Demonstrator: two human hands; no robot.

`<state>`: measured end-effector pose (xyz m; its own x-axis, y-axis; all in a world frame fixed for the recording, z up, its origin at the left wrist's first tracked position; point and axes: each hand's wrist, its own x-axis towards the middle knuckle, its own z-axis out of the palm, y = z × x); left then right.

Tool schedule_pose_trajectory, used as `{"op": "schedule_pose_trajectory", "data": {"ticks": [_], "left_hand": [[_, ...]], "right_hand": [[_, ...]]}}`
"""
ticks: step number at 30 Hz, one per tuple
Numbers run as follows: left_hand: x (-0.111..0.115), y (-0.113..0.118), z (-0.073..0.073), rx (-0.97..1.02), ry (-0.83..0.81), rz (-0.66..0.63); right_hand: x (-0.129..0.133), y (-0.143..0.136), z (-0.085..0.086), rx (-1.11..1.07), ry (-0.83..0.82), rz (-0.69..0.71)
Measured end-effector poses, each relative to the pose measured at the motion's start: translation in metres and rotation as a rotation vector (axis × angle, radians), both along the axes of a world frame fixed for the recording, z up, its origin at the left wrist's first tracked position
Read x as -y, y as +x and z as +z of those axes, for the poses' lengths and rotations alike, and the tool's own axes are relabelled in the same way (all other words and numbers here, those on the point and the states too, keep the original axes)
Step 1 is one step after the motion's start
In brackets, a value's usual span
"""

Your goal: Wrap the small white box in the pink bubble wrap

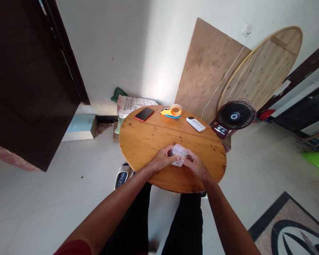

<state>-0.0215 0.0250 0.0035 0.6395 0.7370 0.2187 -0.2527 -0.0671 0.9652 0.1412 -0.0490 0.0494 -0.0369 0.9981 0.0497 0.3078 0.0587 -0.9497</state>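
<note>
Near the front half of a round wooden table [140, 141], both my hands are wrapped round a small translucent, pale-lilac plastic box [179, 150]. My left hand [163, 158] grips its left side, the thumb lying across the front. On the right side, my right hand [195, 164] holds it with thumb and fingers. A small reddish mark shows on the front of the box. What is inside it I cannot make out, and my fingers cover part of its sides.
At the table's back lie a phone [144, 114] with a red edge, an orange tape dispenser [172, 111] and a white remote control [195, 124]. A black fan [236, 115] stands beyond the right edge. Boards [206, 60] lean on the wall; a pale box [81, 127] sits left.
</note>
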Motion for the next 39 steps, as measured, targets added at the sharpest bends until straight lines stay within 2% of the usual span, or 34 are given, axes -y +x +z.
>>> {"op": "schedule_pose_trajectory", "data": {"ticks": [10,16,19,23,27,32,39], "left_hand": [[0.003,-0.002,-0.001,-0.061,0.015,0.055],[0.004,-0.007,0.005,0.005,-0.102,-0.129],[0.004,-0.008,0.006,0.003,-0.117,-0.143],[0.002,-0.008,0.003,-0.033,-0.155,-0.088],[0.002,-0.007,0.001,-0.010,-0.164,-0.137],[0.002,-0.007,0.004,-0.005,-0.151,-0.153],[0.003,-0.006,0.005,0.011,-0.204,-0.145]], "right_hand": [[0.002,0.001,-0.008,0.020,0.005,-0.021],[-0.005,0.009,-0.008,0.038,-0.014,0.029],[-0.005,0.009,-0.008,0.116,-0.002,0.018],[0.001,0.000,-0.011,0.375,0.153,-0.078],[0.008,-0.009,-0.014,0.578,0.322,-0.153],[0.009,-0.011,-0.015,0.575,0.363,-0.166],[0.004,-0.003,-0.004,0.569,0.479,-0.236]]}}
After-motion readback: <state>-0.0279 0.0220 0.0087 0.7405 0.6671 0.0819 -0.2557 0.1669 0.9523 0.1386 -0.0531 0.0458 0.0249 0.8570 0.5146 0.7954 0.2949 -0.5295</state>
